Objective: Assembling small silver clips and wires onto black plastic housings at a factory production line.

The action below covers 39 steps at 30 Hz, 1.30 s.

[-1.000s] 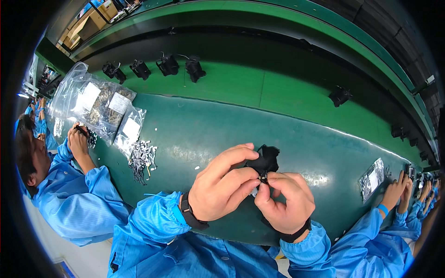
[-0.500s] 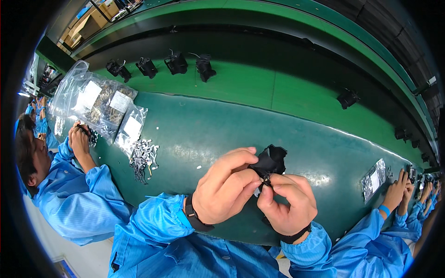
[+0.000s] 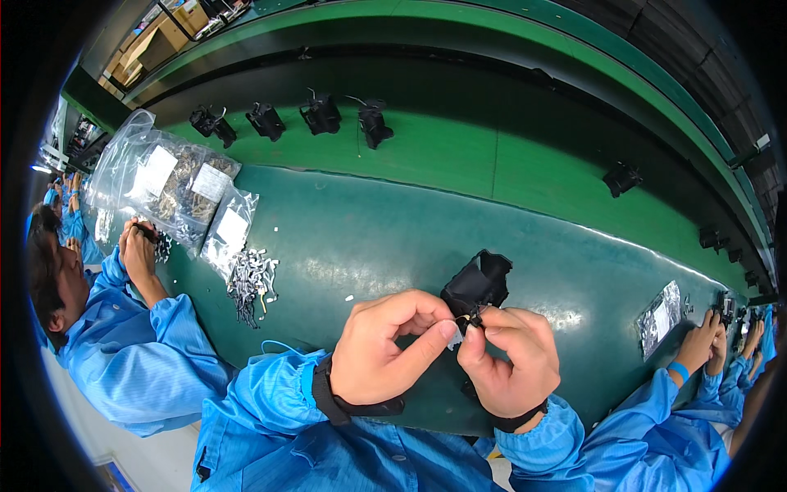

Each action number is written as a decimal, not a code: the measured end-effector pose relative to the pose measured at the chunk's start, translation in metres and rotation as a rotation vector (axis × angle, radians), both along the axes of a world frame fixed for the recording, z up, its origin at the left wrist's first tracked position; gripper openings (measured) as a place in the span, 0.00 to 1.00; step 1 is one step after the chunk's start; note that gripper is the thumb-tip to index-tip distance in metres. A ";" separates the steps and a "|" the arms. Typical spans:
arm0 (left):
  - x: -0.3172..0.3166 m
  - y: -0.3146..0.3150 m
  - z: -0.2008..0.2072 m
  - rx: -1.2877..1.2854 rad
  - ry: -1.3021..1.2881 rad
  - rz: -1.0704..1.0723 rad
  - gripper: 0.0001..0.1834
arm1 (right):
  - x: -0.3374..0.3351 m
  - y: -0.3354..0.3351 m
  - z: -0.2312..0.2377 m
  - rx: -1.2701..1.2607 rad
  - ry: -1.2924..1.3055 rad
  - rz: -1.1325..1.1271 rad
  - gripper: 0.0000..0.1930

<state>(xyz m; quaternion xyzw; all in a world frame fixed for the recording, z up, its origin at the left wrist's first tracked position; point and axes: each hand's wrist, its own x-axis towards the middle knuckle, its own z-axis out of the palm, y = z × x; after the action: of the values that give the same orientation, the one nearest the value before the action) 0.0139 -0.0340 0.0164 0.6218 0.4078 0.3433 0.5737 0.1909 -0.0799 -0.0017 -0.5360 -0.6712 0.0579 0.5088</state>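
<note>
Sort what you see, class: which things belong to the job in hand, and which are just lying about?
Job in hand: black part; thin wire, between left fingers and right fingers.
Apparently lying about: large bag; right bag; white scrap; boxes.

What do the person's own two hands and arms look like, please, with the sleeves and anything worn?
The left hand and right hand are ungloved. Both arms wear blue, loose, wrinkled sleeves. The left wrist has a black strap beside a bright blue band; the right wrist has a narrower black band.
</note>
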 end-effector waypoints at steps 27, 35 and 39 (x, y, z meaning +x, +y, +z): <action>0.001 0.011 -0.018 0.666 -0.003 0.048 0.10 | 0.011 0.004 0.011 -0.351 0.464 0.298 0.18; 0.002 0.010 -0.012 0.672 -0.019 0.004 0.13 | 0.018 0.004 0.003 -0.411 0.781 0.461 0.13; 0.004 0.012 -0.009 0.633 -0.029 -0.066 0.15 | 0.019 0.002 0.008 -0.415 1.023 0.478 0.11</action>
<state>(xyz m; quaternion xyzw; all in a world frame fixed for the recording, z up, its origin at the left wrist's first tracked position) 0.0179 -0.0218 0.0072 0.7775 0.2518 0.4432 0.3683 0.2099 -0.0778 0.0061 -0.3626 -0.4177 0.5511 0.6248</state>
